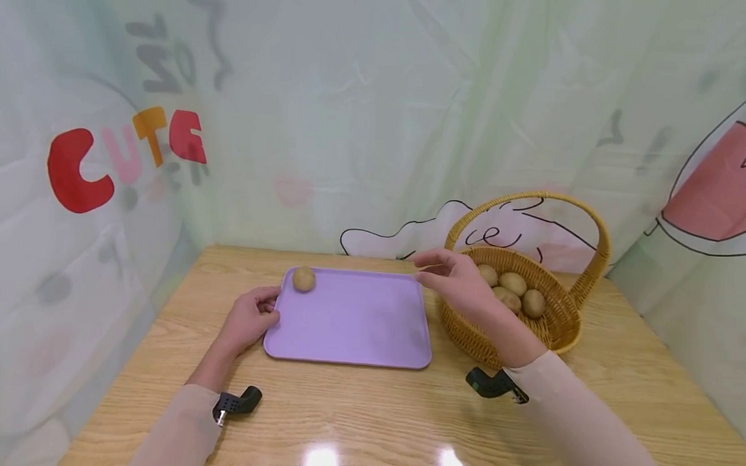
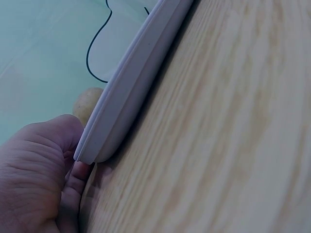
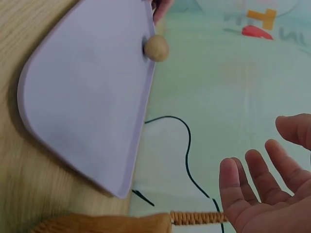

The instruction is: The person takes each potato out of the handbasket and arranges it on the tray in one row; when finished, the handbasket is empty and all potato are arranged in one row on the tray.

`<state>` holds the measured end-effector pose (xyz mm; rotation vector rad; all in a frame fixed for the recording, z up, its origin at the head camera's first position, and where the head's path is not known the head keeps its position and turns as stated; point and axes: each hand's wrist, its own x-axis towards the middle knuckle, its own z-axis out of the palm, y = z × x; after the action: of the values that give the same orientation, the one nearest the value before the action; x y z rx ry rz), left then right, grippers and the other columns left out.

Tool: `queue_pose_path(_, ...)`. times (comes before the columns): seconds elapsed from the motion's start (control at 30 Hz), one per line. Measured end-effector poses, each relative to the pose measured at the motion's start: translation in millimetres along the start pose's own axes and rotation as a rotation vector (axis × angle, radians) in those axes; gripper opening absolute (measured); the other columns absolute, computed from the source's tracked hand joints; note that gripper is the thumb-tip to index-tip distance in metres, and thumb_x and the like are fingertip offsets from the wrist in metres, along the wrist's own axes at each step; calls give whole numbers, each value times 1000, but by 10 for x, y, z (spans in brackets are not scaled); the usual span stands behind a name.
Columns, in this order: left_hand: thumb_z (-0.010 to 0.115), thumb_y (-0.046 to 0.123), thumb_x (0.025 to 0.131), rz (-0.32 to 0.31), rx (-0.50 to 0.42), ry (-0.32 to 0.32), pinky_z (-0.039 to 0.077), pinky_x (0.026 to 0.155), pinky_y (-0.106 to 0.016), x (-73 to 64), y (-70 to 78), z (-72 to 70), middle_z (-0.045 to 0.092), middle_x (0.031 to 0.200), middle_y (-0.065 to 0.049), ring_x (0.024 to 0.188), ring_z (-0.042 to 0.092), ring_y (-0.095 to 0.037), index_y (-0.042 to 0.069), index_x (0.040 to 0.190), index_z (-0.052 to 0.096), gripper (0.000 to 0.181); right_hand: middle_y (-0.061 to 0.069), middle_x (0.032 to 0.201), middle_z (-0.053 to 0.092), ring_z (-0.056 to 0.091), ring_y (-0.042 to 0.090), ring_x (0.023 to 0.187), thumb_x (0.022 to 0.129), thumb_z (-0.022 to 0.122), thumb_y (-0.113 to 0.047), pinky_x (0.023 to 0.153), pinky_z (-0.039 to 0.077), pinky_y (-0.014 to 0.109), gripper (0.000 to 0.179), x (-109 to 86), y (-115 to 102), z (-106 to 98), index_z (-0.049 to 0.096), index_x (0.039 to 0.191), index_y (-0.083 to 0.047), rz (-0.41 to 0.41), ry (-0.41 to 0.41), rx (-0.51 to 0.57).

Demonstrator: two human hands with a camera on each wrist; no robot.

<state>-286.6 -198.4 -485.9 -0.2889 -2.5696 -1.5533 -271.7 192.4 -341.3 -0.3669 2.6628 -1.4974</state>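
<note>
Potato: one round, tan potato rests in the upper left corner of the lilac tray, left of centre in the head view.
Tray: a shallow, rounded rectangle lies on the wooden table at the middle of the frame.
Left hand: at the tray's left edge, a person pinches the rim, thumb along the top and fingers curled at the underside, as the left wrist view shows.
Right hand: raised between tray and basket, right of centre, its fingers are loosely bent and spread, the thumb well apart from them.
Basket: a wicker basket with a tall arched handle stands at the right of the frame, partly behind the right forearm.
Basket potatoes: at least four lie grouped inside; the arm may hide others.
Sleeves: pale cuffs, a black wrist mount at each, enter from the lower left and lower right.
Backdrop: pale green cloth hangs behind, with "CUTE" in coloured letters at the upper left.
</note>
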Motion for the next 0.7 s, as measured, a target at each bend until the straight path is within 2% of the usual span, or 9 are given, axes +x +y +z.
queue_pose_path(0.17, 63, -3, 79, 6, 4, 1, 49, 75, -23, 6, -8, -13, 62, 107, -14, 92, 56, -21, -6, 130, 57, 51, 9, 119, 62, 56, 23, 109, 94, 64, -23, 91, 47, 44, 31, -31, -3, -181, 61, 122, -12, 15, 17, -37)
queue_pose_path(0.33, 63, -4, 79, 6, -1, 7, 48, 75, -22, -3, -7, -22, 62, 106, -14, 92, 56, -21, -6, 129, 58, 51, 12, 120, 62, 57, 26, 106, 94, 63, -22, 91, 46, 47, 34, -39, -15, -318, 60, 125, -6, 16, 10, -18)
queue_pose_path(0.57, 63, -4, 79, 24, -1, 3, 48, 74, -22, -10, -14, -7, 62, 107, -15, 92, 56, -22, -8, 129, 57, 50, 18, 127, 57, 59, 28, 105, 96, 62, -22, 85, 50, 29, 40, -69, 35, -537, 56, 130, -3, 35, 0, 6)
queue_pose_path(0.7, 63, -3, 79, 18, 1, 6, 49, 75, -23, -11, 3, -2, 62, 107, -14, 91, 56, -22, -7, 128, 58, 50, 18, 134, 51, 59, 22, 104, 97, 60, -27, 85, 50, 29, 46, -54, 119, -680, 51, 135, -2, 78, -1, 0)
